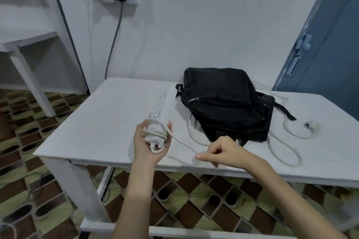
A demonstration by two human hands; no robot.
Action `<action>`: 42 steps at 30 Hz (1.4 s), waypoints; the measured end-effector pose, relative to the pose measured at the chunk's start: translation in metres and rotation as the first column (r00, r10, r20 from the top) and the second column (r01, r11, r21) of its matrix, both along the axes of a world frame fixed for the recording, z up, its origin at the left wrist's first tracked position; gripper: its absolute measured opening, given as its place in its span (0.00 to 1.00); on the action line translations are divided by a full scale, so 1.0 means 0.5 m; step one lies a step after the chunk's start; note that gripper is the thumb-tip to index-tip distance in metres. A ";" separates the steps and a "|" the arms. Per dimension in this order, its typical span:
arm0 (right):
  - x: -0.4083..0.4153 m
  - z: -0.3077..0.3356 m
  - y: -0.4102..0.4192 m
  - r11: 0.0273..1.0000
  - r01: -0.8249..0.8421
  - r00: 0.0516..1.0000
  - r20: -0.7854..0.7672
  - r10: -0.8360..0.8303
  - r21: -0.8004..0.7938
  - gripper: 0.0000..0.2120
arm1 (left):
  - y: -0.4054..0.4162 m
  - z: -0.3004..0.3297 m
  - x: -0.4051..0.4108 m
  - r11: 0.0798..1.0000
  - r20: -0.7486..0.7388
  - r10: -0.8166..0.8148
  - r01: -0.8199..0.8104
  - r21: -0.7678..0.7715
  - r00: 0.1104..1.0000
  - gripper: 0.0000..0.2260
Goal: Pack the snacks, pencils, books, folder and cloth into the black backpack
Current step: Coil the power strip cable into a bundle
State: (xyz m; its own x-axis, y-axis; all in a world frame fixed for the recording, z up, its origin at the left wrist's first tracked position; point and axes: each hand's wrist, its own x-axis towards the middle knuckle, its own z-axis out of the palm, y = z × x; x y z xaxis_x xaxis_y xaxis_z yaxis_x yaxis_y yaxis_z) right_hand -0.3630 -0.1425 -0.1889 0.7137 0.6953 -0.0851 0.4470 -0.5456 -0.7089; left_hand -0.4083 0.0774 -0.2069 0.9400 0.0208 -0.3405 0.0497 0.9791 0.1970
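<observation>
White table (101, 122) against white wall. Black backpack (225, 103) lies on table toward 1 o'clock, zipped. Left hand (149, 139) grips power strip (161, 114), cord (281, 147) wound round its near end. Right hand (223, 153) at 3 o'clock of left, fingers curled, pinching cord.

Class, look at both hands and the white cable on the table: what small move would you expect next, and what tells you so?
Probably another loop: the right hand carries the cable around the power strip held in the left hand. Several turns already wrap its near end, while loose cable trails past the black backpack to the plug.
</observation>
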 end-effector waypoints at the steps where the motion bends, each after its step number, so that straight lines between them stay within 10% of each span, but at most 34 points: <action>1: 0.004 -0.003 -0.005 0.998 0.057 0.995 0.078 -0.056 -0.007 0.31 | 0.003 0.000 -0.002 1.000 -0.010 0.008 -0.007 0.025 1.000 0.20; 5: 0.026 0.003 -0.027 0.998 0.067 0.968 0.243 -0.068 0.014 0.16 | 0.032 0.005 -0.007 0.997 -0.029 0.058 -0.057 0.044 0.998 0.11; 9: 0.061 0.007 -0.050 0.984 0.074 0.993 0.084 -0.088 0.160 0.24 | 0.062 0.002 -0.012 0.995 0.004 0.023 -0.024 0.092 1.000 0.10; 13: 0.098 0.007 -0.024 0.977 0.210 0.976 0.055 -0.211 0.037 0.28 | 0.087 0.004 -0.020 0.942 0.102 -0.235 0.201 0.269 0.967 0.30; 21: 0.142 0.048 0.095 0.950 0.304 0.939 0.191 -0.287 -0.065 0.20 | 0.096 0.023 -0.050 0.538 -0.061 -0.615 0.476 0.696 0.786 0.15; 24: 0.134 0.085 0.133 0.972 0.233 0.952 0.209 -0.226 -0.010 0.28 | 0.090 0.015 -0.045 0.379 -0.235 -0.549 0.490 0.785 0.802 0.18; 29: 0.065 0.128 0.177 0.972 0.226 0.932 0.276 -0.233 0.058 0.12 | 0.030 0.033 -0.018 0.039 -0.280 -0.427 0.327 0.944 0.860 0.27; 35: 0.016 0.136 0.124 0.966 0.242 0.921 0.291 -0.259 0.093 0.10 | 0.026 0.029 -0.013 0.072 -0.191 -0.308 0.223 0.972 0.932 0.19; 42: 0.036 0.064 0.030 0.973 0.228 0.946 0.232 -0.228 0.025 0.30 | 0.027 0.047 -0.009 0.216 -0.018 -0.015 0.021 0.976 1.000 0.11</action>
State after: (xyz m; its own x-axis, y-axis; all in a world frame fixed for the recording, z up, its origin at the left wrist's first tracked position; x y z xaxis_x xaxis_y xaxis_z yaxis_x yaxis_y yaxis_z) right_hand -0.3451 -0.1276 -0.1568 0.8533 0.5117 0.1004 0.4624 -0.6535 -0.5992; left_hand -0.4131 0.0909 -0.1832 0.9440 0.3224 -0.0701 0.0678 0.0184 0.9975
